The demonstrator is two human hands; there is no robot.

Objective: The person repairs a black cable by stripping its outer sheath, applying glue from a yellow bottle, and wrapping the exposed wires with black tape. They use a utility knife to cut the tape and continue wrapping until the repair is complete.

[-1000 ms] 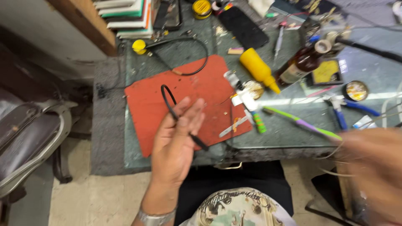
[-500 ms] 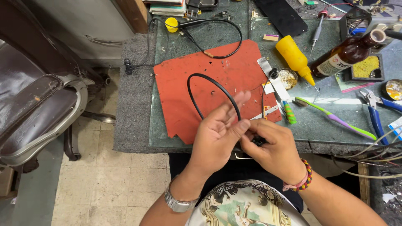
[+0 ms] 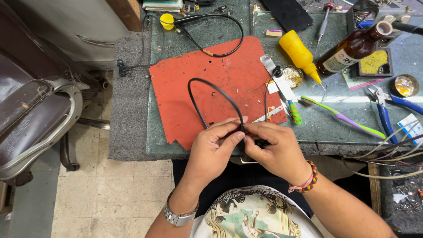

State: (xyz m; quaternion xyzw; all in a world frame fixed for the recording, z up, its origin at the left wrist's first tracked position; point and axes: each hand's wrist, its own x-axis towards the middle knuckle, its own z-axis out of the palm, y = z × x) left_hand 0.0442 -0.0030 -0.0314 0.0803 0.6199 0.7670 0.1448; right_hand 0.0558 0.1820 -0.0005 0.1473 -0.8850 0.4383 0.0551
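Observation:
My left hand [image 3: 214,147] and my right hand [image 3: 275,150] meet at the near edge of the bench, both pinching the ends of a black neckband earphone [image 3: 211,92]. Its band loops up from my fingers over a red work mat [image 3: 229,75]. A thin black wire [image 3: 265,94] runs up from my right hand toward a small earbud [image 3: 277,70]. The part held between my fingertips is mostly hidden.
On the green bench top [image 3: 330,110] lie a yellow squeeze bottle [image 3: 299,53], a brown glass bottle [image 3: 352,46], a green-purple toothbrush [image 3: 339,117], blue-handled pliers [image 3: 383,112], a screwdriver [image 3: 323,20] and another black neckband [image 3: 216,31]. A brown chair [image 3: 35,110] stands left.
One second ago only my left hand held the black band while my right was off to the side. My right hand has come in and both now grip it near the bench edge.

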